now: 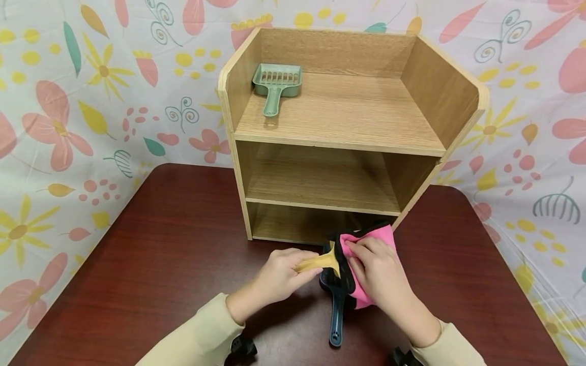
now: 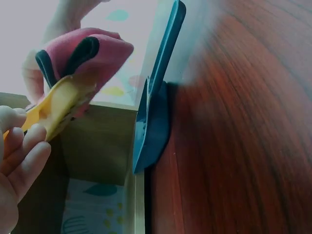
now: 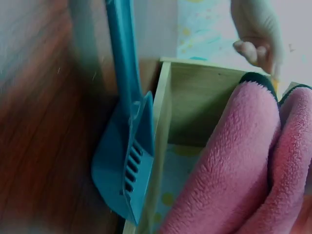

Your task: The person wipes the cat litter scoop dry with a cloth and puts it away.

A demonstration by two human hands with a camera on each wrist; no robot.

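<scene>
My left hand [image 1: 285, 274] grips a yellow litter scoop [image 1: 324, 261] by its handle, the head pointing right. In my right hand [image 1: 381, 272] is a pink fleecy cloth [image 1: 361, 301] with a black edge, folded over the scoop's head and hiding part of it. In the left wrist view the yellow scoop [image 2: 68, 102] overlaps the cloth [image 2: 114, 53]. Below both hands a dark blue litter scoop [image 1: 337, 315] lies on the table, its handle toward me. Its slots show in the right wrist view, beside the cloth [image 3: 229, 161].
A wooden shelf unit [image 1: 339, 143] stands at the back of the dark red-brown table [image 1: 183, 244]. On its top level, at the left, lies a green litter scoop [image 1: 272, 96]. A flower-patterned sheet [image 1: 110, 127] hangs behind and around the table.
</scene>
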